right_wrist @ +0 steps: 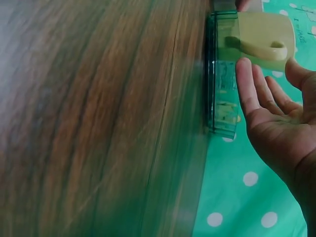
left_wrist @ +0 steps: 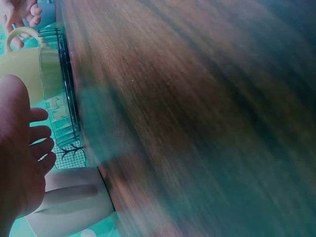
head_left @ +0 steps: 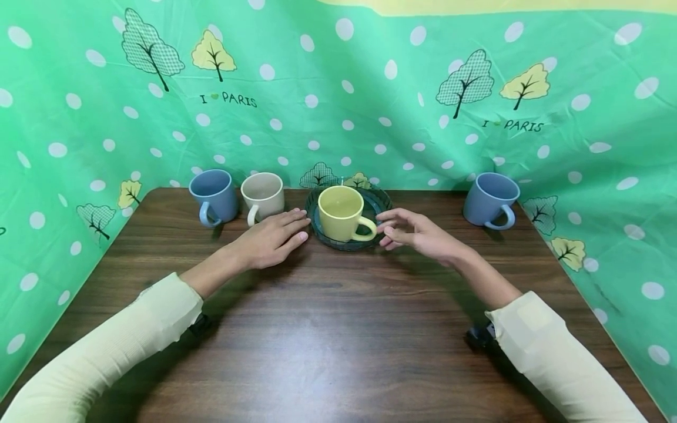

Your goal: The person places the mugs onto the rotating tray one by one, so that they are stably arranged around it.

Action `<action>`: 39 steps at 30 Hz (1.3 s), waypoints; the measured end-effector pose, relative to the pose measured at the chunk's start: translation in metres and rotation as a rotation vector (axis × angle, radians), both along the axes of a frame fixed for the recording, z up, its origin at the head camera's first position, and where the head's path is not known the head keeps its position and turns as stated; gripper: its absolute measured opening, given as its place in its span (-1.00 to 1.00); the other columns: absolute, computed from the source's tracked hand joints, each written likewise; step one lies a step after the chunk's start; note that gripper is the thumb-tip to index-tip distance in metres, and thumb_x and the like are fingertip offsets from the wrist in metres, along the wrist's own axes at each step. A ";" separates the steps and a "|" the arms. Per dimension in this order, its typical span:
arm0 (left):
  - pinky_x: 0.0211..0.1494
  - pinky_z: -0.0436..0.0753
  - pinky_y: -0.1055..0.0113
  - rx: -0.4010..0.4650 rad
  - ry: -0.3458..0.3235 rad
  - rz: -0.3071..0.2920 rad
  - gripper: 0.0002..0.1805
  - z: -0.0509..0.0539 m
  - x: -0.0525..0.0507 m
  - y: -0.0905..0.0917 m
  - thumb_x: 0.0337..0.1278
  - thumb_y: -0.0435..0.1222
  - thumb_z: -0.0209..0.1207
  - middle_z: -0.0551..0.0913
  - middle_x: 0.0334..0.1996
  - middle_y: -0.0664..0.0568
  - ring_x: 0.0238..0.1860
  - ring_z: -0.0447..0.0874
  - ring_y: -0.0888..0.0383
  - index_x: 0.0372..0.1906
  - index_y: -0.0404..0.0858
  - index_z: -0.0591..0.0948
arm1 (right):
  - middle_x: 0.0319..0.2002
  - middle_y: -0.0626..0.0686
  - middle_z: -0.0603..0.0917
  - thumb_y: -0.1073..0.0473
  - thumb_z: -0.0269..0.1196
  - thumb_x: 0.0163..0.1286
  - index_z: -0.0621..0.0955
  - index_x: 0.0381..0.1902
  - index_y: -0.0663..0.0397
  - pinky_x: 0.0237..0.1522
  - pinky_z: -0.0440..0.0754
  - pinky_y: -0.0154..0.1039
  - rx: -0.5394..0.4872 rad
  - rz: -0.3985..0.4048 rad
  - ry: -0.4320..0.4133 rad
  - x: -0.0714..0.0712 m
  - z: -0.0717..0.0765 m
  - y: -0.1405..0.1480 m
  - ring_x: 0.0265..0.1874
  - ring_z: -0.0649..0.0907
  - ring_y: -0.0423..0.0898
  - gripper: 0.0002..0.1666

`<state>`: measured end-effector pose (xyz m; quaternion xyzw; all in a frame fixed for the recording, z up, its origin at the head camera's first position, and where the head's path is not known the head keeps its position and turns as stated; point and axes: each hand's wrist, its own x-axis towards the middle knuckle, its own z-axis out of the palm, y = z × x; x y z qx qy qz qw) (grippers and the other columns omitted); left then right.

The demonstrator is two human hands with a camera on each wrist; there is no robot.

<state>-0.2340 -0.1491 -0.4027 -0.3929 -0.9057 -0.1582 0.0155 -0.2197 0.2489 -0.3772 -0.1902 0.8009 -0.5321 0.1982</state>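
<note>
A yellow mug (head_left: 338, 217) stands upright inside a dark greenish see-through dish (head_left: 317, 235) at the table's far middle, its handle toward the right. My right hand (head_left: 418, 235) is beside that handle, fingers spread and loosely bent, holding nothing; in the right wrist view the fingertips (right_wrist: 244, 66) come close to the handle, and whether they touch I cannot tell. On the other side, my left hand (head_left: 272, 239) has its fingers extended toward the dish's left rim, palm down, with nothing in it. Just behind the left hand is a white mug (head_left: 262, 194), partly covered by it.
A blue mug (head_left: 214, 194) stands left of the white one, and another blue mug (head_left: 491, 200) is at the far right. The brown wooden table (head_left: 338, 329) ends against a green dotted cloth (head_left: 338, 76) behind and at both sides.
</note>
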 end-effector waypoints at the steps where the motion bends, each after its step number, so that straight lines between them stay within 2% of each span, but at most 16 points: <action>1: 0.82 0.35 -0.26 0.005 0.005 0.002 -0.40 0.000 0.000 0.000 0.85 -0.05 0.01 0.49 0.66 -0.31 0.76 0.34 -0.30 0.63 -0.36 0.53 | 0.43 0.42 0.63 0.18 0.14 0.85 0.37 0.66 0.32 0.32 0.85 0.12 0.004 -0.004 0.003 0.000 0.000 0.002 0.23 0.80 0.28 -0.41; 5: 0.80 0.38 -0.26 0.014 0.011 0.003 -0.41 -0.001 0.000 0.000 0.84 -0.04 0.04 0.53 0.64 -0.30 0.75 0.37 -0.29 0.60 -0.34 0.57 | 0.43 0.46 0.62 0.18 0.14 0.85 0.33 0.68 0.37 0.33 0.84 0.13 0.015 -0.013 0.025 0.001 0.000 0.010 0.27 0.79 0.24 -0.37; 9: 0.79 0.39 -0.28 0.017 0.009 0.005 -0.42 -0.002 0.001 0.000 0.83 -0.06 0.04 0.51 0.64 -0.32 0.74 0.38 -0.31 0.60 -0.35 0.57 | 0.45 0.51 0.59 0.16 0.14 0.84 0.33 0.68 0.38 0.33 0.84 0.04 0.025 -0.027 0.036 0.003 0.000 0.018 0.26 0.79 0.11 -0.35; 16: 0.80 0.36 -0.29 0.006 -0.030 0.001 -0.37 0.001 0.008 0.001 0.85 0.00 0.02 0.45 0.69 -0.30 0.77 0.33 -0.29 0.65 -0.31 0.52 | 0.45 0.48 0.60 0.10 0.14 0.86 0.36 0.66 0.33 0.30 0.85 -0.12 0.058 -0.080 0.057 0.007 0.006 0.036 0.22 0.79 -0.09 -0.38; 21: 0.80 0.37 -0.28 -0.007 -0.030 0.005 -0.36 0.001 0.012 0.001 0.85 0.03 0.02 0.43 0.71 -0.27 0.77 0.32 -0.28 0.67 -0.28 0.50 | 0.45 0.47 0.60 0.04 0.14 0.86 0.40 0.65 0.25 0.31 0.84 -0.12 0.086 -0.129 0.070 0.011 0.008 0.048 0.17 0.80 -0.24 -0.39; 27: 0.79 0.38 -0.29 0.004 -0.023 -0.001 -0.36 0.001 0.015 0.002 0.84 0.03 0.03 0.44 0.70 -0.26 0.77 0.33 -0.26 0.67 -0.28 0.50 | 0.43 0.44 0.62 -0.02 0.09 0.88 0.43 0.63 0.21 0.30 0.85 -0.11 0.110 -0.187 0.097 0.016 0.009 0.063 0.19 0.82 -0.19 -0.41; 30: 0.79 0.39 -0.28 0.009 -0.018 -0.006 -0.36 0.001 0.016 0.003 0.84 0.02 0.04 0.46 0.69 -0.27 0.76 0.35 -0.26 0.67 -0.29 0.50 | 0.37 0.31 0.68 -0.01 0.07 0.89 0.44 0.61 0.25 0.25 0.85 -0.22 0.109 -0.212 0.119 0.018 0.009 0.072 0.17 0.84 -0.17 -0.41; 36: 0.77 0.42 -0.28 0.008 -0.020 -0.017 -0.36 0.001 0.022 0.004 0.83 0.01 0.05 0.47 0.68 -0.26 0.74 0.38 -0.23 0.67 -0.30 0.50 | 0.17 -0.26 0.74 -0.07 0.07 0.88 0.45 0.57 0.25 0.18 0.84 -0.36 0.087 -0.272 0.142 0.018 0.010 0.089 0.13 0.83 -0.25 -0.40; 39: 0.76 0.43 -0.29 0.014 -0.016 -0.025 -0.37 0.001 0.025 0.005 0.83 0.00 0.05 0.48 0.67 -0.26 0.73 0.40 -0.22 0.67 -0.30 0.50 | 0.12 -0.37 0.73 -0.07 0.08 0.87 0.47 0.53 0.21 0.15 0.85 -0.36 0.072 -0.297 0.152 0.019 0.010 0.098 0.10 0.81 -0.32 -0.44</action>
